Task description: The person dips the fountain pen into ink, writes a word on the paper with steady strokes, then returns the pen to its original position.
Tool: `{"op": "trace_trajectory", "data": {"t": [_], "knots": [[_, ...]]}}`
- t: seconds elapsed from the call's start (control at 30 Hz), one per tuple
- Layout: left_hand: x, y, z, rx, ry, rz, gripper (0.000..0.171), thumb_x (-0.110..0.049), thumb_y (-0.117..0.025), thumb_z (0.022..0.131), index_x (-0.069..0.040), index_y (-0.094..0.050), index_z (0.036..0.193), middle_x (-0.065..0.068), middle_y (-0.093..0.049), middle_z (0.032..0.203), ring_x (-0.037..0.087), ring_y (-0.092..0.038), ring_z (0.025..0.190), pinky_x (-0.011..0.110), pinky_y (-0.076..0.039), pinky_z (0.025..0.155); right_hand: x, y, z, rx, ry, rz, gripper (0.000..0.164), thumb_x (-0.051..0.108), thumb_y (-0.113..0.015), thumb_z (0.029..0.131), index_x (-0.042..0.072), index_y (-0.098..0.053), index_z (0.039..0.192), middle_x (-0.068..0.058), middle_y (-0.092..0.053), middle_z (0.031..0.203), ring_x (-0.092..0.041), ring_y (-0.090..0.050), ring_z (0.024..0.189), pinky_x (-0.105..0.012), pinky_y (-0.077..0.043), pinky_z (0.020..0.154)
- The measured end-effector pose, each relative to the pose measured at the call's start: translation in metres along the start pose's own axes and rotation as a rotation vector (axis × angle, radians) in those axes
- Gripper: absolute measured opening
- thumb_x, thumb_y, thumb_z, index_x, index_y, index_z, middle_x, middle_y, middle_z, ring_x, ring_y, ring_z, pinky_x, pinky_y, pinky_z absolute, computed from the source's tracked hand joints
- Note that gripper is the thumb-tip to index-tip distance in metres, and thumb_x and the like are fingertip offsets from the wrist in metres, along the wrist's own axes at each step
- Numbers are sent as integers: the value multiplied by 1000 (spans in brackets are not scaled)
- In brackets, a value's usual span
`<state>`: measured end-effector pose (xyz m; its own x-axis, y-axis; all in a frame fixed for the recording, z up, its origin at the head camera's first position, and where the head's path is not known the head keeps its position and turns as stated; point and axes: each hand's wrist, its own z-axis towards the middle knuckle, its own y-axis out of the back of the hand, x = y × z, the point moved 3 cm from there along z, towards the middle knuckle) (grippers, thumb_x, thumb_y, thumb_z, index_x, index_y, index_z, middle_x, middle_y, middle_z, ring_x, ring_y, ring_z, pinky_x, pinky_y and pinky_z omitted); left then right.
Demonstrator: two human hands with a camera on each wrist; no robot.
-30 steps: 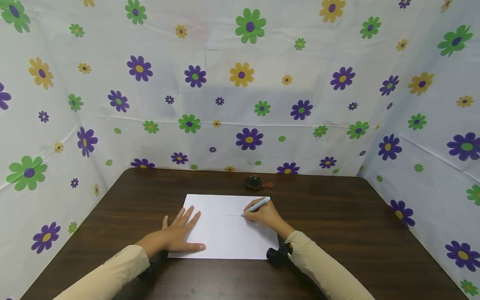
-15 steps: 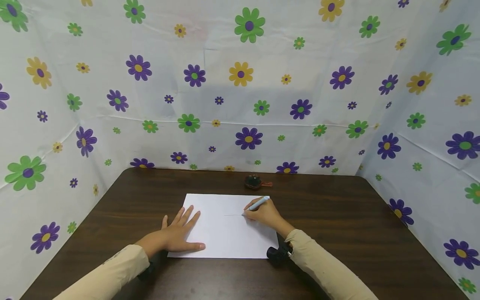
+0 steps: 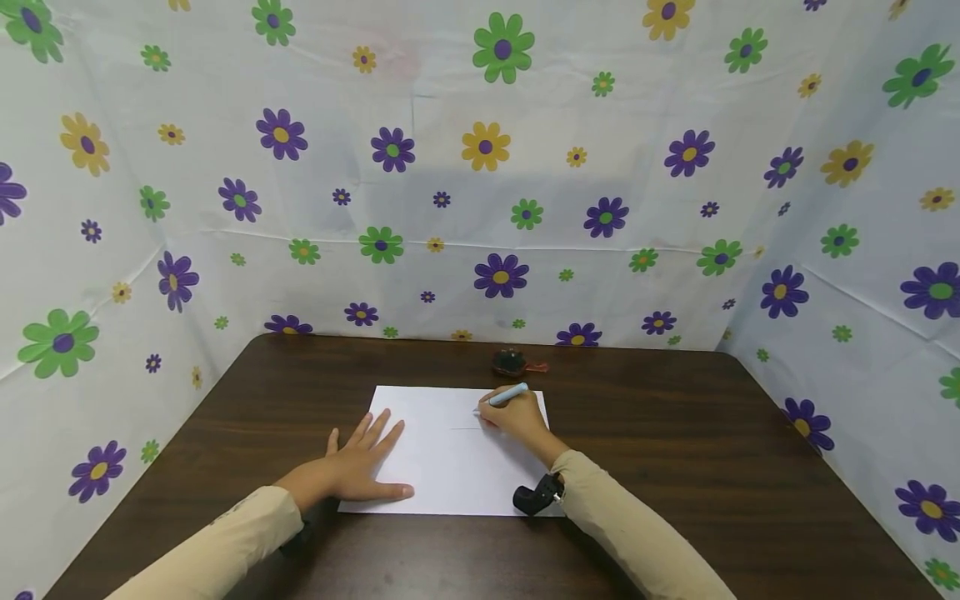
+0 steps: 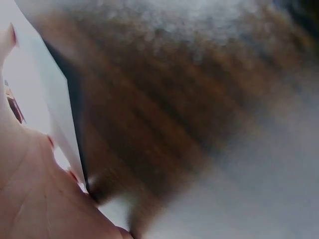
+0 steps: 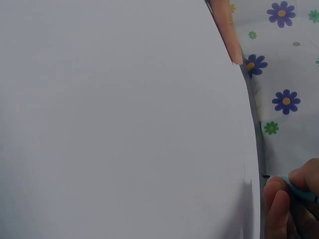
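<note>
A white sheet of paper lies on the dark wooden table, with a thin line drawn across its upper middle. My left hand rests on the sheet's left side, fingers spread and straight. In the left wrist view its palm shows beside the sheet's edge. My right hand pinches a light blue pen over the sheet's upper right, the tip pointing left, above the line's right part. In the right wrist view the fingertips close round the pen, its dark tip showing past them.
Behind the sheet, near the table's back edge, sits a small dark round object with a reddish tail. A flower-patterned cloth walls off the back and both sides of the table. A black wrist camera overhangs the sheet's lower right corner.
My right hand has moved up and slightly left with the pen, its tip now off the line's end. My left hand has stayed in place on the paper.
</note>
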<state>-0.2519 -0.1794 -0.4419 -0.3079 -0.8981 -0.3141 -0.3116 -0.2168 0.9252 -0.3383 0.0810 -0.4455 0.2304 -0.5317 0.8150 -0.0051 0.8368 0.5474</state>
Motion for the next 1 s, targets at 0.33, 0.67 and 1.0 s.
{"op": "trace_trajectory", "data": {"t": [0.33, 0.67, 1.0], "knots": [[1, -1, 4, -8, -10, 6, 107, -75, -58, 75, -15, -18, 154, 18, -2, 160, 44, -1, 145, 78, 4, 99, -1, -6, 1, -12, -17, 8, 5, 12, -70, 80, 10, -74, 82, 3, -62, 55, -6, -51, 49, -20, -40, 47], [1, 0, 4, -4, 8, 30, 106, -76, -58, 74, -17, -20, 154, 16, -4, 161, 43, -5, 145, 77, 0, 100, -2, -8, -4, -22, -15, 3, 4, 14, -71, 81, 11, -73, 80, 5, -60, 53, -8, -51, 48, -22, -40, 47], [-1, 4, 2, 22, 4, 73, 106, -76, -56, 76, -14, -19, 154, 18, -6, 160, 44, -7, 144, 74, -1, 104, 6, -8, -16, -7, 18, 2, 5, 12, -73, 81, 10, -74, 77, 4, -63, 54, -7, -55, 48, -22, -42, 47]]}}
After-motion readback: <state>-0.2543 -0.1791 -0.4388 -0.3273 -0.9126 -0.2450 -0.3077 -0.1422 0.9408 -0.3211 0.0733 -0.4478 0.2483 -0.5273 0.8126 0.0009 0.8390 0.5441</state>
